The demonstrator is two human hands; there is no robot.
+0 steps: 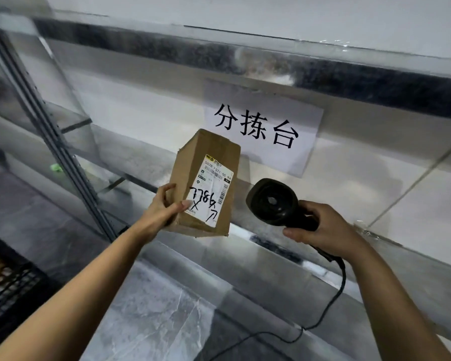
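My left hand grips a small brown cardboard parcel by its lower left corner, thumb across the front. A white shipping label with a barcode and black handwritten marks faces me. My right hand holds the handle of a black barcode scanner, whose round head sits just right of the parcel and faces me. The scanner's black cable runs down from under my wrist to the floor.
A metal sorting shelf spans the view behind the parcel, with a white paper sign taped to it. A metal upright stands at left. A black plastic crate sits at the lower left on the grey tiled floor.
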